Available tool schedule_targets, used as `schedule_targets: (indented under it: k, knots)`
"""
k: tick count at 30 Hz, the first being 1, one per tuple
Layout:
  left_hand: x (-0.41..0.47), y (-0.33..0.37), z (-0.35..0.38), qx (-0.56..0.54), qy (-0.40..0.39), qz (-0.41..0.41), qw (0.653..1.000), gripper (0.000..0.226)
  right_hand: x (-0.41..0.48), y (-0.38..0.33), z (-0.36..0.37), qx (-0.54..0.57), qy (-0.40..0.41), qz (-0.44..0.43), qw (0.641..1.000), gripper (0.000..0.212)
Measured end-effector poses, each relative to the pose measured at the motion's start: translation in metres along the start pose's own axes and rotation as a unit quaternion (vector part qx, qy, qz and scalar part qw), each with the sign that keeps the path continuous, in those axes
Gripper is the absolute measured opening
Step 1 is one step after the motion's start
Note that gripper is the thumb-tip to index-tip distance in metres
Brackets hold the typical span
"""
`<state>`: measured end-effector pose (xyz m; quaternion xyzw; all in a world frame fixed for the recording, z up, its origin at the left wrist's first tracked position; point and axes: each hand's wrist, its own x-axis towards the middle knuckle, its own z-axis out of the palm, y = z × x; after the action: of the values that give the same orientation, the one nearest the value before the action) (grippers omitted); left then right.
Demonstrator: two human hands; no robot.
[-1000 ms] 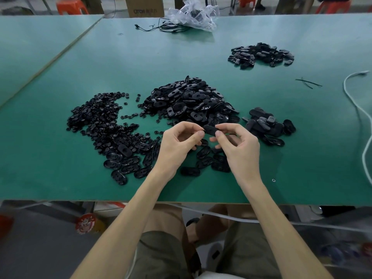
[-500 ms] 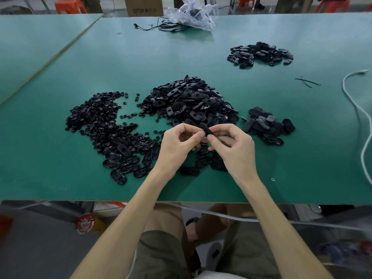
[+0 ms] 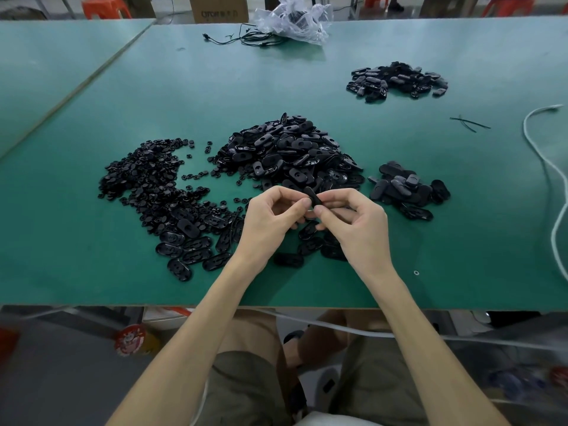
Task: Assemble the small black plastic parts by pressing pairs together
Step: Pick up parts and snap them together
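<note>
Pinching one black oval part [image 3: 312,196] from either side, the left hand [image 3: 270,219] and right hand [image 3: 356,229] meet fingertip to fingertip just above the green table [image 3: 92,272], at the near edge of the big central pile [image 3: 285,152]. Over the last second the hands have drawn closer and the part has turned from lying flat to standing tilted on edge, which I read as the squeeze that seats a pair together. Small round pieces [image 3: 144,176] lie to the left, a small heap of ovals [image 3: 405,189] just right, likely finished ones.
</note>
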<state>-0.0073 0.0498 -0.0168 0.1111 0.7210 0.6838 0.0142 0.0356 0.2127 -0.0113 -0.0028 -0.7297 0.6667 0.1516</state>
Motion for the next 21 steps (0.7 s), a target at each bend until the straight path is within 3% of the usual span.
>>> schedule_targets:
  k: [21]
  knots:
    - [-0.0007, 0.0003, -0.0013, -0.003, -0.005, 0.006, 1.0, 0.006, -0.0014, -0.0011, 0.0014, 0.009, -0.002, 0.008, 1.0, 0.017]
